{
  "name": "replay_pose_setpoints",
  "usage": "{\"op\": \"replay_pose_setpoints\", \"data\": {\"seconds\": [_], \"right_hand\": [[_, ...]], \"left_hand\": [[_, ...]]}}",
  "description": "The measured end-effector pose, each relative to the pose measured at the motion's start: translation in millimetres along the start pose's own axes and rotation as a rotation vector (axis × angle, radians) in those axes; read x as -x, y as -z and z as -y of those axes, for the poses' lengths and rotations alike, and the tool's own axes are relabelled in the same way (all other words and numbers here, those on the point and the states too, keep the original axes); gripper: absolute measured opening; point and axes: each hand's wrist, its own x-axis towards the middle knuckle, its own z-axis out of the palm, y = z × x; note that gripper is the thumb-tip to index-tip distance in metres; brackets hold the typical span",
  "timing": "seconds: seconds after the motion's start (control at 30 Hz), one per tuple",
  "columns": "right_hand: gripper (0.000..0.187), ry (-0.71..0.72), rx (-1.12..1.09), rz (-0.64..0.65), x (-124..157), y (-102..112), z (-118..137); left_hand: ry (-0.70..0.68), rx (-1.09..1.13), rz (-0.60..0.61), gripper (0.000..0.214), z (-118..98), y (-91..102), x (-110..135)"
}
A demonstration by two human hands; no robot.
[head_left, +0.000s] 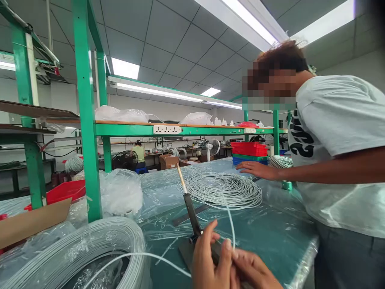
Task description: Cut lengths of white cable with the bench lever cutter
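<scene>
My left hand (pixel 210 259) and my right hand (pixel 254 269) meet at the bottom middle, fingers bent around a thin white cable (pixel 231 220). The right fingertips pinch it, and the left thumb presses close beside them. The left index finger is raised; its lower fingers are partly hidden. From the large coil of white cable (pixel 135 241) at the lower left, a strand (pixel 156 257) runs to my left hand. Just behind the hands stands a dark bench tool (pixel 191 212) with a long upright lever and pale handle. Beyond it lies a loose flat coil of cable (pixel 222 190).
A co-worker in a white shirt (pixel 339 116) leans over the right side, one hand (pixel 258 169) on the table near stacked red and blue trays (pixel 249 149). A green post (pixel 86 120) and shelf (pixel 129 129) stand in front. Plastic bags (pixel 120 192) lie left.
</scene>
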Motion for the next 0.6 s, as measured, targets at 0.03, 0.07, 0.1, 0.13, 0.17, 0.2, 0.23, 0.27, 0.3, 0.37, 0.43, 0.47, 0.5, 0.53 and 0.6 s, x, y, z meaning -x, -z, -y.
{"op": "replay_pose_setpoints", "data": {"seconds": [0.03, 0.07, 0.1, 0.13, 0.17, 0.2, 0.23, 0.27, 0.3, 0.37, 0.43, 0.47, 0.5, 0.53, 0.6], "right_hand": [[0.05, 0.028, -0.046, -0.102, -0.4, 11.9, 10.1], [0.048, 0.058, -0.092, -0.207, -1.1, 27.1, 18.9], [0.046, 0.086, -0.147, -0.308, -2.0, 44.5, 25.8], [0.043, 0.108, -0.209, -0.403, -2.9, 62.9, 30.5], [0.041, 0.116, -0.264, -0.474, -3.5, 81.1, 33.2], [0.038, 0.112, -0.309, -0.523, -3.9, 97.7, 34.0], [0.035, 0.097, -0.342, -0.554, -4.1, 111.9, 33.4], [0.032, 0.08, -0.36, -0.576, -4.2, 123.1, 32.0], [0.029, 0.066, -0.364, -0.594, -4.2, 131.1, 30.4], [0.026, 0.06, -0.358, -0.615, -4.2, 138.9, 28.5], [0.025, 0.078, -0.349, -0.622, -4.1, 139.7, 29.8], [0.025, 0.094, -0.347, -0.625, -4.0, 139.1, 31.5], [0.024, 0.111, -0.347, -0.628, -3.8, 138.8, 33.6], [0.023, 0.131, -0.35, -0.631, -3.8, 139.1, 36.0], [0.021, 0.165, -0.357, -0.642, -4.1, 142.3, 40.9]], "left_hand": [[-0.021, -0.244, 0.103, 0.036, 3.7, 5.0, 0.2], [-0.014, -0.465, 0.214, 0.033, 7.8, 9.7, -0.1], [0.017, -0.65, 0.314, 0.028, 11.7, 13.6, -0.8], [0.056, -0.788, 0.384, 0.024, 15.1, 16.8, -1.9], [0.091, -0.879, 0.414, 0.022, 17.5, 19.2, -3.1], [0.114, -0.929, 0.411, 0.023, 18.7, 20.8, -4.4], [0.124, -0.952, 0.395, 0.023, 18.9, 21.7, -5.5], [0.127, -0.959, 0.379, 0.024, 18.2, 22.1, -6.3], [0.129, -0.957, 0.371, 0.024, 17.0, 22.1, -6.9], [0.13, -0.95, 0.365, 0.023, 14.7, 21.1, -6.9], [0.121, -0.954, 0.365, 0.024, 14.5, 19.5, -5.7], [0.114, -0.961, 0.365, 0.024, 15.5, 18.7, -4.9], [0.107, -0.969, 0.365, 0.025, 17.1, 18.0, -3.9], [0.098, -0.974, 0.359, 0.025, 19.0, 17.6, -3.0], [0.078, -0.981, 0.333, 0.026, 22.7, 17.5, -1.4]]}}
